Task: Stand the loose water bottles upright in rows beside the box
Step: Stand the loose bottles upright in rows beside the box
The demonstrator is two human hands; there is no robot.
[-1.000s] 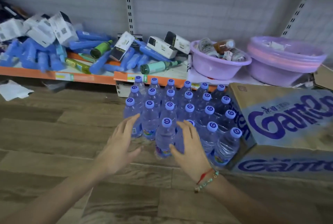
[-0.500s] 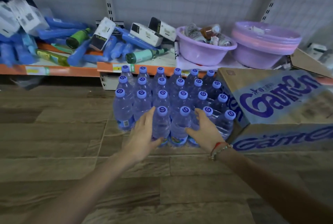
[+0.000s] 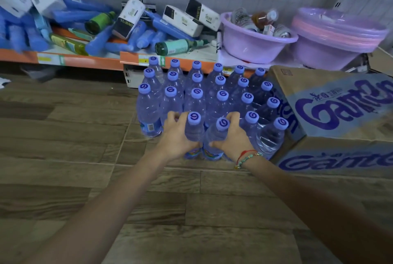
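While both hands curl around the two nearest water bottles, those bottles stand upright at the front of a packed block on the wood-look floor (image 3: 63, 147). Left hand (image 3: 176, 136) grips the left bottle (image 3: 194, 130); right hand (image 3: 235, 138) grips the right bottle (image 3: 219, 136), probably pressing them together. At three o'clock sits the cardboard box (image 3: 331, 115); at twelve, a cluttered shelf (image 3: 80, 59) with lilac basins (image 3: 255, 40).
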